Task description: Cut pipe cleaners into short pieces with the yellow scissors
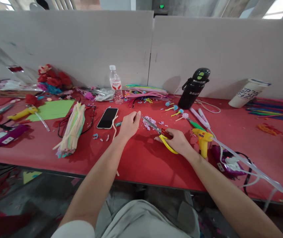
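Note:
My left hand point(129, 125) is closed in a pinch on a cream pipe cleaner point(114, 127) that droops down past my wrist over the red table point(141, 158). My right hand point(177, 141) grips yellow-handled scissors point(160, 132), whose blades point left toward my left fingertips. A small heap of lilac cut bits point(148, 121) lies just behind the blades. A black phone point(107, 118) rests face up left of my left hand.
A yellow glue gun point(203, 138) stands right of my right hand, with its cord and a purple device point(227, 163). A bundle of pastel pipe cleaners point(72, 130), a water bottle point(116, 84), a black flask point(194, 88) and a paper cup point(247, 93) stand around.

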`<control>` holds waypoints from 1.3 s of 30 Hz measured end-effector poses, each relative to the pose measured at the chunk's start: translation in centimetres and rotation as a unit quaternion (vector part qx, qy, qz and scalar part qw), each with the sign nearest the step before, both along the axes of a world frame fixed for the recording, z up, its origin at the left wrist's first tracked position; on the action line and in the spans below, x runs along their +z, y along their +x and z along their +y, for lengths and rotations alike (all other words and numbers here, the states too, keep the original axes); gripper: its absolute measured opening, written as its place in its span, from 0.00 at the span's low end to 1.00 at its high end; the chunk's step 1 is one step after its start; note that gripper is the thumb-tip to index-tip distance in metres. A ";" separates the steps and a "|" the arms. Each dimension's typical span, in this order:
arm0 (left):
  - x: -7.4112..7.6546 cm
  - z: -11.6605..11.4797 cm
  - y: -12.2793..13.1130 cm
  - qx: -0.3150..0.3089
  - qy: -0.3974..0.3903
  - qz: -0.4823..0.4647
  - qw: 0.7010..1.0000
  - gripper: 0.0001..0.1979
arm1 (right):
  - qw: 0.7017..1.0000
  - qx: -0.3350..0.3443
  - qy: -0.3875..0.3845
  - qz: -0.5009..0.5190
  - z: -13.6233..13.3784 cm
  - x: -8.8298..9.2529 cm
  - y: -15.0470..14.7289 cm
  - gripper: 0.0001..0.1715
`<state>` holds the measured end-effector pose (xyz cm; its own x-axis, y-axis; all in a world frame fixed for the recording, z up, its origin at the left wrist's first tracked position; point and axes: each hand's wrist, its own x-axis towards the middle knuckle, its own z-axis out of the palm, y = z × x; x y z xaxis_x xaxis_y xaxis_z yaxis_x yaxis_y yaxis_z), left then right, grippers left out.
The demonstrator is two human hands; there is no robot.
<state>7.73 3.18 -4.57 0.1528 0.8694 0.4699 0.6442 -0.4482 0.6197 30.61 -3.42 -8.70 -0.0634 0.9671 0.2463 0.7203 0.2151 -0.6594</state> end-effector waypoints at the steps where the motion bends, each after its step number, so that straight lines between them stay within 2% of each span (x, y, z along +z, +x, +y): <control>1: 0.0 0.0 0.0 -0.001 0.002 -0.001 1.000 0.21 | 1.000 -0.001 0.000 -0.001 0.0 0.0 0.0 0.28; 39: 0.3 -0.1 -0.1 0.008 -0.016 0.004 1.000 0.22 | 1.000 0.007 -0.002 0.016 0.1 0.1 0.0 0.28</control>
<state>7.64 3.10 -4.32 0.1424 0.8862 0.4410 0.6563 -0.4180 0.6281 30.60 -3.32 -8.64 -0.0690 0.9673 0.2439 0.6952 0.2219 -0.6837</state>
